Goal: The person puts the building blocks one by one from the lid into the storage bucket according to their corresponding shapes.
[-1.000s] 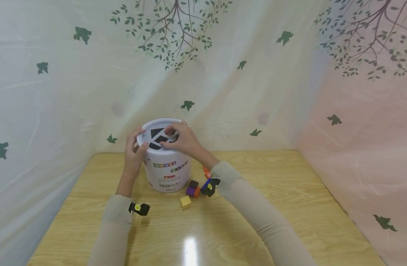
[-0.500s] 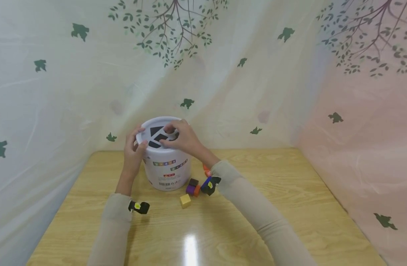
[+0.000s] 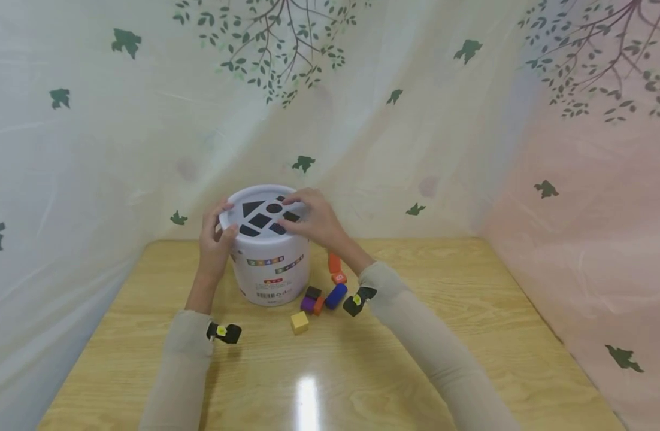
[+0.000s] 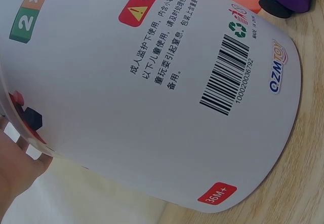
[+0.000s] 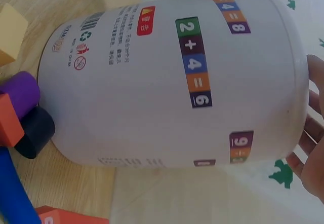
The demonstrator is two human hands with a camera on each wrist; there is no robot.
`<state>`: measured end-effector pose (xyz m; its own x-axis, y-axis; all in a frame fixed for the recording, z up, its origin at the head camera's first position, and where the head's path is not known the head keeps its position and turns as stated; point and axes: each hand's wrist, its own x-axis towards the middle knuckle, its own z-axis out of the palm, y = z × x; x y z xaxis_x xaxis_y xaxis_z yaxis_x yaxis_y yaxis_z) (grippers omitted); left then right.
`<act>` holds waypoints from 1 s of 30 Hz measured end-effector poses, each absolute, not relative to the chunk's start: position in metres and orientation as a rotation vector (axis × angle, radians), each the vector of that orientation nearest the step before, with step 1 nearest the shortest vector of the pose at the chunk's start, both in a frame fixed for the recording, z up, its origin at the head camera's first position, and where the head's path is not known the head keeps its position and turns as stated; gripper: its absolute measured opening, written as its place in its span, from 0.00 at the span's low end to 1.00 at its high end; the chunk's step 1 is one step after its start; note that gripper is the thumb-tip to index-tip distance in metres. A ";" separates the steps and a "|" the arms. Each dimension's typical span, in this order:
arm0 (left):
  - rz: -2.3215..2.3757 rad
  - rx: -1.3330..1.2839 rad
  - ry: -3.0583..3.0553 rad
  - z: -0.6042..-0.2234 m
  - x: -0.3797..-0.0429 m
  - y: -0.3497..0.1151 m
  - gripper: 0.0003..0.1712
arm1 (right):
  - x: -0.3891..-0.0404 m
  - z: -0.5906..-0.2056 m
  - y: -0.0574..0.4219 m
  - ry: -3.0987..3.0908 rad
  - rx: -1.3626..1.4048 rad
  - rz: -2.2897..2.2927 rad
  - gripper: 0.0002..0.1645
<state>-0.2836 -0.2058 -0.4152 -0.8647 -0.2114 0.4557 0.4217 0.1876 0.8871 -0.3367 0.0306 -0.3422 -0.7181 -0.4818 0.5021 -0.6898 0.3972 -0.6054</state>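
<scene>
A white shape-sorter bucket with printed number sums stands upright on the table. Its lid has several dark shaped holes, among them a triangle, a circle and a square. My left hand grips the left of the rim, thumb on the near side and fingers behind. Over the right part of the lid, my right hand lies with fingers apart and nothing visible between them. In the right wrist view the fingers of that hand sit right at the rim.
Right of the bucket's base lie a yellow cube, a purple cylinder, a black block, a small orange block, a blue block and orange-red pieces. A printed cloth backdrop hangs behind the wooden table.
My right hand has drawn back to the right across the lid, uncovering the round hole and others. The blue block now shows fully beside the wrist. My left hand keeps its grip.
</scene>
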 end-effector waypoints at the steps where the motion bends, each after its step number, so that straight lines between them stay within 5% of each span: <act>1: -1.724 -0.197 -1.984 -0.415 -0.284 -0.206 0.34 | -0.337 -0.342 0.034 -2.394 1.022 1.224 0.25; 18: -1.711 -0.201 -1.983 -0.417 -0.285 -0.206 0.33 | -0.349 -0.371 0.100 -2.406 0.819 1.360 0.20; 30: -1.733 -0.205 -1.969 -0.417 -0.285 -0.205 0.32 | -0.361 -0.429 0.120 -2.619 0.833 1.225 0.19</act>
